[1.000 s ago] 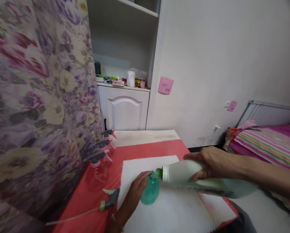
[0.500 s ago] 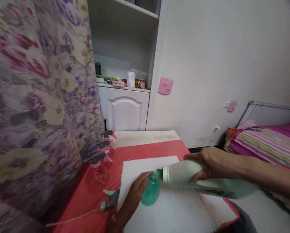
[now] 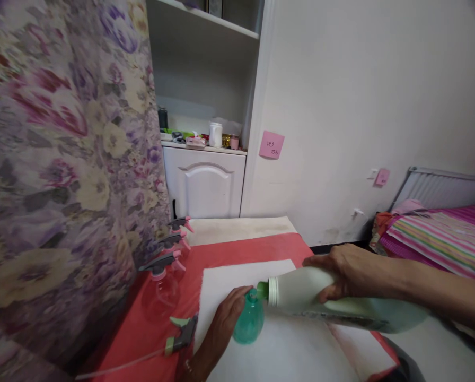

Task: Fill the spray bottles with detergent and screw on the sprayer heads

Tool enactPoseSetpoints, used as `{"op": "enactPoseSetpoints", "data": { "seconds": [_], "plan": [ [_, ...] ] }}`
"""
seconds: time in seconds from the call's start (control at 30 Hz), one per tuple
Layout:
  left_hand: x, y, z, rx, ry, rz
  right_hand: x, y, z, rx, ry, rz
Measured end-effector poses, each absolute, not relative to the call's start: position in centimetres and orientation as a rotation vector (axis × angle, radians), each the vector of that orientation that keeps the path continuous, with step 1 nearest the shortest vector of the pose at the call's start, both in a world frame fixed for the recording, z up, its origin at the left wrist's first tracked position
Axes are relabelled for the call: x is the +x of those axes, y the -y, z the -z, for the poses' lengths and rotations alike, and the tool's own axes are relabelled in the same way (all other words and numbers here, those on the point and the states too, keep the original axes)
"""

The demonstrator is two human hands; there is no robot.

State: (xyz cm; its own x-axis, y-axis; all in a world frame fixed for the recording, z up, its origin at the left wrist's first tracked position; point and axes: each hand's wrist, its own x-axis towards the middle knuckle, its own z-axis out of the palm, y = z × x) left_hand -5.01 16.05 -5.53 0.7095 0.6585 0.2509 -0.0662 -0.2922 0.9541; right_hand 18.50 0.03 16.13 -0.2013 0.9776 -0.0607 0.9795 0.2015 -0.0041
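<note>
Curtain [image 3: 62, 159], floral, purple and cream, fills the left side of the view and hangs down to the table edge. Wall [image 3: 360, 95], plain white, with a pink note [image 3: 271, 145] stuck on it beside a white cupboard [image 3: 203, 183] whose ledge carries small jars and clutter too small to tell apart. Bed [image 3: 440, 233] with striped pink cover, far right, below a radiator. Table [image 3: 237, 246], covered in red cloth, with a white sheet [image 3: 285, 350] laid over its near part.

Large bottle [image 3: 341, 300], pale green, lying almost level above the white sheet, its white collar and green spout pointing left and meeting the open neck of the small bottle. Right hand [image 3: 351, 273] closed over the upper body of the large bottle, fingers wrapped round the far side, thumb underneath.

Small bottle [image 3: 248, 321], round, translucent teal, standing upright on the white sheet with no top fitted. Left hand [image 3: 225, 318] curled round its left side, gripping it steady.

Pink spray bottles [image 3: 164, 270], three in a row, trigger heads on, standing on the red cloth by the curtain. Loose trigger head [image 3: 182, 334], grey and green with a long tube, lying on the red cloth just left of the white sheet.
</note>
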Motion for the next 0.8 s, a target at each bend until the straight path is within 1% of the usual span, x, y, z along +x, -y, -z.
{"op": "enactPoseSetpoints", "data": {
  "seconds": [0.2, 0.8],
  "plan": [
    [-5.05, -15.82, 5.03, 1.731, -0.492, -0.766, 18.48, 0.04, -16.08, 1.955, -2.403, 0.057],
    [-4.99, -16.04, 5.57, 1.725, -0.479, -0.768, 18.90, -0.02, -15.46, 1.931, -2.409, 0.012]
  ]
}}
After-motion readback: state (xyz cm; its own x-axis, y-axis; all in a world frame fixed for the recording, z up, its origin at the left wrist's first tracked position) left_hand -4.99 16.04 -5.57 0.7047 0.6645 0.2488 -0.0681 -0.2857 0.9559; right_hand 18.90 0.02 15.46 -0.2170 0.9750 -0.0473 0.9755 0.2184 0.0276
